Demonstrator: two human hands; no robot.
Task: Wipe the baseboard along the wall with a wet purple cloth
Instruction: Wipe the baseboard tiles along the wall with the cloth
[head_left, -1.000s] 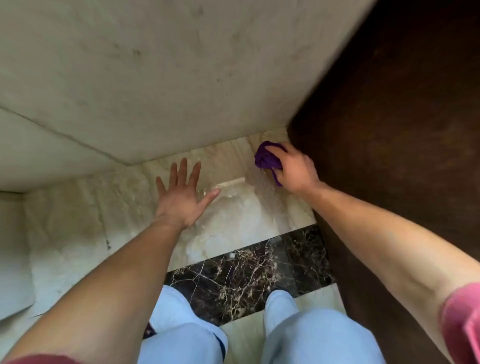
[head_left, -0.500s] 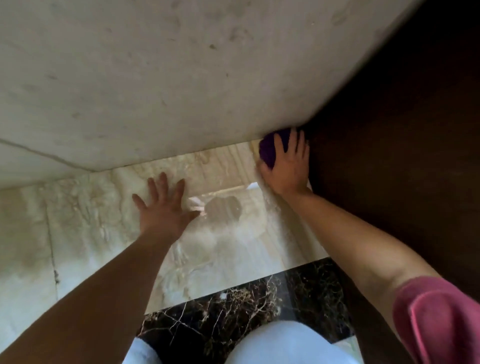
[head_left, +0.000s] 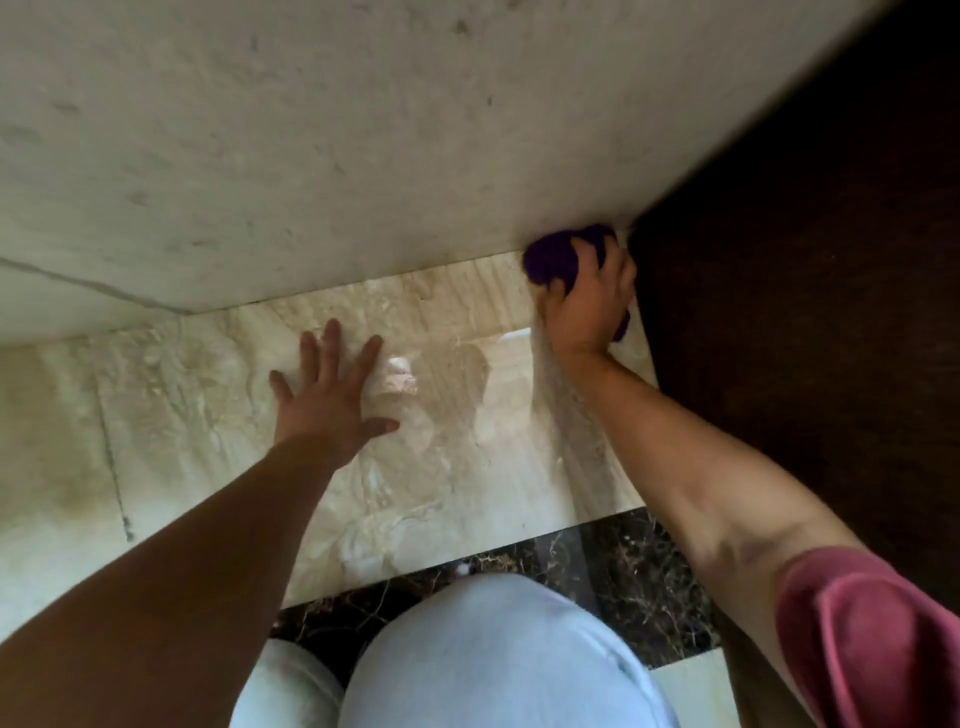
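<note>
Purple bunched cloth (head_left: 553, 260): clenched in right hand (head_left: 589, 306) at the beige wall's (head_left: 363, 130) foot, far right; left hand (head_left: 332, 402) spread flat on glossy beige marble floor (head_left: 182, 415).

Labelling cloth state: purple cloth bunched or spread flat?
Bunched. The purple cloth is a wadded lump under the right hand, pressed into the wall's base.

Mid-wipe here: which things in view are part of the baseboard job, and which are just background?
Part of the job:
- bunched purple cloth, pressed into the corner
- right hand, gripping it
- pale stone wall base, where it meets the floor

Just there:
- left hand, flat on the glossy beige marble floor tile, bracing
- dark brown wooden panel
- dark veined marble strip
</note>
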